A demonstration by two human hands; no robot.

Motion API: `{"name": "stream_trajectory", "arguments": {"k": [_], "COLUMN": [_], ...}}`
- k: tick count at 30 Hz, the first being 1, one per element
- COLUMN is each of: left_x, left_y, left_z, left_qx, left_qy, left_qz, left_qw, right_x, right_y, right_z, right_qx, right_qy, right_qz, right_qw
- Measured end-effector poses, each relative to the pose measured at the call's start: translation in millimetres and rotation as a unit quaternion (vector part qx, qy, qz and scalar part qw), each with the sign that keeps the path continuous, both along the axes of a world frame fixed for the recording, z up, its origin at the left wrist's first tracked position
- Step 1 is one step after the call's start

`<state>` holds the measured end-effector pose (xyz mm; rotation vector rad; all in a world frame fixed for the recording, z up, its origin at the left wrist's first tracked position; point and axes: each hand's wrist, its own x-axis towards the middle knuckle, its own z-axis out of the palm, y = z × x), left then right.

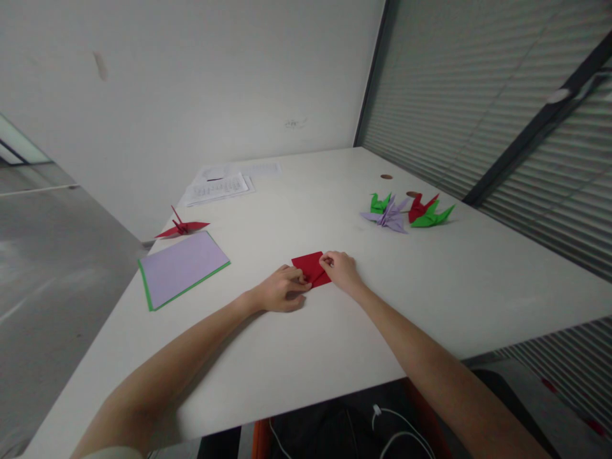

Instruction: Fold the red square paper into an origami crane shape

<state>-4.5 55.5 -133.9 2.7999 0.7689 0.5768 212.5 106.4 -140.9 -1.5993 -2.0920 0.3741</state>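
A folded red paper [308,264] lies flat on the white table [296,357] in front of me. My left hand [280,292] rests on the table with its fingertips pressing the paper's near left edge. On the right side, my right hand [340,268] pinches the paper between thumb and fingers. Both hands touch the same sheet.
A stack of lilac and green paper sheets [182,268] lies to the left, with a red paper crane [182,227] behind it. Printed white sheets [217,187] sit farther back. Several green, lilac and red paper cranes [406,213] stand at the right, near window blinds [502,127].
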Motion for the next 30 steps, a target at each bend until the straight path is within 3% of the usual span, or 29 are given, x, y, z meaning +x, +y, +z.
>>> {"name": "stream_trajectory", "arguments": {"k": [12,19,25,30], "left_x": [-0.3,-4.4,-2.8,-1.9], "left_y": [2.9,11.4,11.9,9.4], "left_z": [0.9,-7.4,-5.9,-4.4], "left_qx": [-0.018,-0.167,-0.087,-0.064], "left_qy": [-0.045,-0.152,-0.115,-0.107], "left_qz": [-0.014,0.019,-0.014,-0.022], "left_qw": [0.999,0.974,0.989,0.992], "right_x": [-1.0,-1.0,-1.6,-1.4], "right_y": [-0.1,-0.4,-1.6,-2.1], "right_z": [1.4,1.7,2.5,0.2], "right_qx": [-0.005,-0.007,-0.001,0.016], "right_qy": [0.001,-0.001,-0.015,-0.031], "right_qz": [-0.004,-0.001,-0.003,0.005], "right_qw": [1.000,1.000,1.000,0.999]}}
